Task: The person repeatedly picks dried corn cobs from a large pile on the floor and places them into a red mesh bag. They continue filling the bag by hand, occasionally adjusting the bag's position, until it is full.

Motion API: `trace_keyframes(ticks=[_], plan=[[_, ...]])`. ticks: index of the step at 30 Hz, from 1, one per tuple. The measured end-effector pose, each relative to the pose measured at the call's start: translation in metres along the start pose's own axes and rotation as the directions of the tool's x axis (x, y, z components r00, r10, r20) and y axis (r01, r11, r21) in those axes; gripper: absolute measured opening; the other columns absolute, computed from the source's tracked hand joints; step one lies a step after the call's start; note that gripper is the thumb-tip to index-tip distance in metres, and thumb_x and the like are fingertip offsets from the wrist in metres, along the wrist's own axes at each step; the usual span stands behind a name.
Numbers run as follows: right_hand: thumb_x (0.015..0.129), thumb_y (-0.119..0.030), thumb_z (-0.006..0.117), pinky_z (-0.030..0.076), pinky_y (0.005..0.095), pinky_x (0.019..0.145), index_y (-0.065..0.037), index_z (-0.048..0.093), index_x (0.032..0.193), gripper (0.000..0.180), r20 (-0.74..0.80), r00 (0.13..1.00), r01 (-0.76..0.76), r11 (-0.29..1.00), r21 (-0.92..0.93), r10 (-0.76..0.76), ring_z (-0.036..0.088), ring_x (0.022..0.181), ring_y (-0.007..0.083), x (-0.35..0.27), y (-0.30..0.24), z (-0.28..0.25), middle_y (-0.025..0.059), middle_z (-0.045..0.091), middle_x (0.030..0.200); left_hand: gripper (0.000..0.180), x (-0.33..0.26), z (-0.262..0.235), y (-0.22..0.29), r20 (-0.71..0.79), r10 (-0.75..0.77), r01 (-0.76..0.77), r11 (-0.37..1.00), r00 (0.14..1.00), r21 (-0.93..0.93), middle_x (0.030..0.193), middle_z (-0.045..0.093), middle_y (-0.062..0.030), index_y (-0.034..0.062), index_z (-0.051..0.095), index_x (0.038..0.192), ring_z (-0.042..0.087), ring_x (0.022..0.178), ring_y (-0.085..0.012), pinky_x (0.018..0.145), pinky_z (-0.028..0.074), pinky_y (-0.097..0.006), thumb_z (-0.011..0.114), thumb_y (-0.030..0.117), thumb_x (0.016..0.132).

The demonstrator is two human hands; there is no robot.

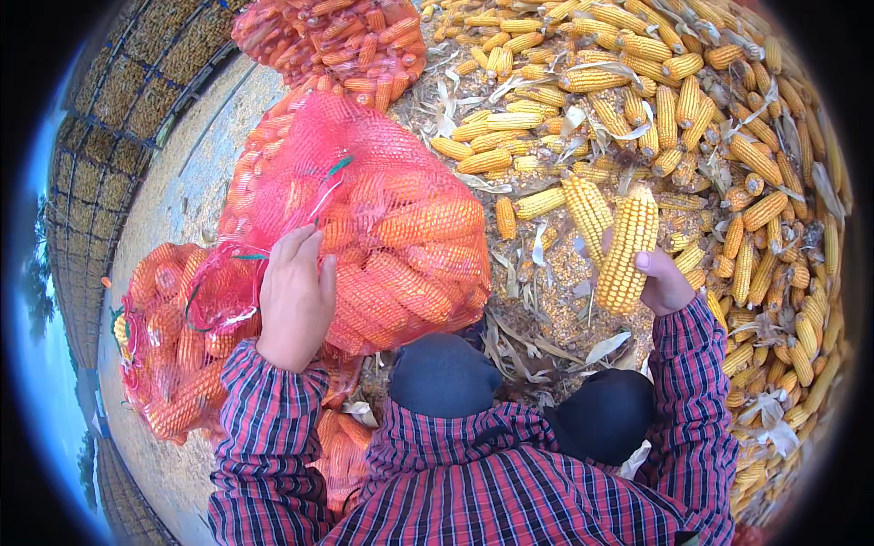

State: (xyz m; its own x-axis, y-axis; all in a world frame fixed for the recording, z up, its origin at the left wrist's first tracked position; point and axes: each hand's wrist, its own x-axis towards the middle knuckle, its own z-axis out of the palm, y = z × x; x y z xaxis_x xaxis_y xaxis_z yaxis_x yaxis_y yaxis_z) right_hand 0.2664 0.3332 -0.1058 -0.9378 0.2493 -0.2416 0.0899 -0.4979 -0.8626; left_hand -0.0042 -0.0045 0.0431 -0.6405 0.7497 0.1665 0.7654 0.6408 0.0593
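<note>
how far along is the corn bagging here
Done: the red mesh sack by the left hand bulges with cobs, and more filled sacks lie behind it and at the lower left. In hand: the right hand holds one yellow cob; the left hand grips the sack's mouth. Left: a big loose pile of cobs and husks covers the ground to the right.

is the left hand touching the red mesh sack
Touching. The head view shows the left hand lying on the red mesh sack, fingers curled into the bunched netting with no gap visible.
</note>
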Motion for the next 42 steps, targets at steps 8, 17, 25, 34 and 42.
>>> trace_keyframes(ticks=[8,17,25,34,42], plan=[[0.093,-0.039,0.064,0.049,0.0318,0.088,-0.005,0.056,0.128,0.050,0.460,0.874,-0.115,0.986,-0.118,0.156,0.062,0.099,0.0111,0.098,-0.046,0.216,0.0017,0.065,0.110,0.048,0.024,0.025,-0.103,-0.421,-0.059,0.228,0.903,0.905,0.365,0.139,0.049,-0.0219,-0.0035,0.048,0.135,0.041,0.135,-0.0406,0.112,0.033,-0.050,0.056,0.006,0.089],[0.091,-0.050,0.060,0.055,0.0317,0.071,-0.012,0.059,0.115,0.045,0.403,0.914,-0.037,0.998,-0.047,0.053,0.067,0.085,0.0134,0.233,-0.062,0.346,0.0016,0.069,0.098,0.032,-0.036,0.023,-0.025,-0.335,0.038,-0.183,0.892,0.941,-0.413,0.110,0.063,-0.0175,-0.0026,0.063,0.111,0.059,0.109,-0.0398,0.094,0.048,-0.046,0.061,-0.001,0.079],[0.090,-0.047,0.060,0.058,0.0420,0.077,-0.010,0.060,0.113,0.044,0.307,0.951,-0.062,0.990,0.124,0.021,0.069,0.088,0.0217,0.238,-0.069,0.352,0.0071,0.069,0.099,0.029,0.018,0.049,-0.063,0.153,-0.187,0.214,0.958,0.970,-0.189,0.090,0.070,-0.0184,0.0002,0.067,0.103,0.069,0.087,-0.0352,0.076,0.053,-0.048,0.066,0.025,0.089],[0.085,-0.053,0.063,0.049,0.0434,0.092,-0.006,0.062,0.117,0.057,0.321,0.942,-0.031,0.977,-0.212,0.099,0.066,0.097,0.0211,0.227,-0.038,0.362,0.0073,0.070,0.104,0.023,-0.050,-0.015,0.001,-0.247,0.419,-0.486,0.742,0.874,-0.462,0.080,0.053,-0.0044,0.0045,0.063,0.099,0.063,0.068,-0.0180,0.056,0.051,-0.033,0.062,0.009,0.077],[0.076,-0.051,0.071,0.046,0.0468,0.098,0.000,0.062,0.122,0.069,0.363,0.900,0.413,-0.213,-0.885,0.240,0.056,0.112,0.0432,0.205,-0.066,0.307,0.0330,0.056,0.117,0.055,-0.085,-0.055,-0.019,-0.191,0.260,-0.303,0.919,0.947,-0.251,0.072,0.055,-0.0007,0.0051,0.063,0.126,0.057,0.057,-0.0125,0.049,0.044,-0.028,0.072,0.014,0.073]])
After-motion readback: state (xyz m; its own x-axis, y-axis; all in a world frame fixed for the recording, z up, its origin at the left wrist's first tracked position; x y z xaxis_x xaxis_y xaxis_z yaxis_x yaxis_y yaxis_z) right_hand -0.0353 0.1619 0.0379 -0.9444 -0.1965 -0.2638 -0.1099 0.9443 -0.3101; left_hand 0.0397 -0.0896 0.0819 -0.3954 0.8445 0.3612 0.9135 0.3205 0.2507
